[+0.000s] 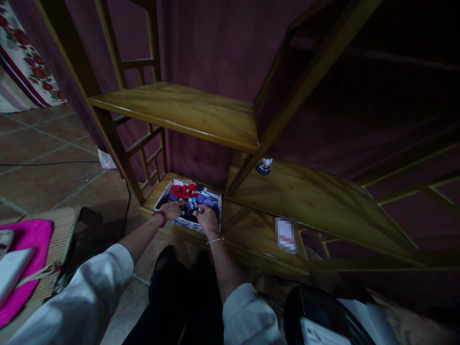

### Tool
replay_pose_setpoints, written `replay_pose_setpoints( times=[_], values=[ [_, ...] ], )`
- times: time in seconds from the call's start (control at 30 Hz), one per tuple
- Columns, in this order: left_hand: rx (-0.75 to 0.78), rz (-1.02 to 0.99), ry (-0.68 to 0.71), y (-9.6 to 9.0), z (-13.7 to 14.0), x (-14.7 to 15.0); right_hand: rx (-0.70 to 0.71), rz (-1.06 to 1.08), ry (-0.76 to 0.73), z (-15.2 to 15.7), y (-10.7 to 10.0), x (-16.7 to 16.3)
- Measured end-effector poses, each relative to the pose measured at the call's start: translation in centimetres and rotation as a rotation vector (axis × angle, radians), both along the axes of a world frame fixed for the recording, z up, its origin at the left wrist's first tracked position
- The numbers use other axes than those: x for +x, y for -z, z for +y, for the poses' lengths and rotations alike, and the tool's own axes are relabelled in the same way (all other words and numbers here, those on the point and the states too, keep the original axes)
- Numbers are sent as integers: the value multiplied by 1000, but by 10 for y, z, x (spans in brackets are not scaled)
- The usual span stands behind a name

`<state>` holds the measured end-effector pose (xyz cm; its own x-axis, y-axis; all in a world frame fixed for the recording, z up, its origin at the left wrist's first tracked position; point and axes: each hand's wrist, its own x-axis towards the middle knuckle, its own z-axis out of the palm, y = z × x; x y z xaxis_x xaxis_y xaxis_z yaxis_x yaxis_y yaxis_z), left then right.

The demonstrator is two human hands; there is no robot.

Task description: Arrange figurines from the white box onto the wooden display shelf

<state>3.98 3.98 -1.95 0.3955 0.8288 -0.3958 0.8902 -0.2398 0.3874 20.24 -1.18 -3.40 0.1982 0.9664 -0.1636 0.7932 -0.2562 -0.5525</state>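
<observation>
A white-walled box (pixel 220 205) sits on the bottom shelf, filled with several small toy figurines in red, blue, purple and black. My left hand (pixel 171 210), with a red bead bracelet at the wrist, reaches over the box's left side. Its fingers stretch in among the dark figurines, and their tips are hard to make out. At the box's front right is my right hand (pixel 208 219), a pale bracelet on its wrist. Thumb and fingers are pinched on a small figurine (pixel 200 209), mostly covered by the hand. Red figurines (pixel 185 190) lie toward the back.
Above the box runs a wooden shelf board (pixel 179 112). One dark-and-white figurine (pixel 265 166) stands on the right-hand shelf (pixel 309 196). A blurred white card (pixel 286 235) is at the lower right shelf. A pink cloth (pixel 36 244) lies on a woven surface at left.
</observation>
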Motion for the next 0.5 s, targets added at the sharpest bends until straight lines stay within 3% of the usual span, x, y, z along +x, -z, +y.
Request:
replay_pose_setpoints(
  times=[0.5],
  values=[
    [-43, -113, 16, -5, -2, -4, 28, -7, 18, -3, -7, -5]
  ],
)
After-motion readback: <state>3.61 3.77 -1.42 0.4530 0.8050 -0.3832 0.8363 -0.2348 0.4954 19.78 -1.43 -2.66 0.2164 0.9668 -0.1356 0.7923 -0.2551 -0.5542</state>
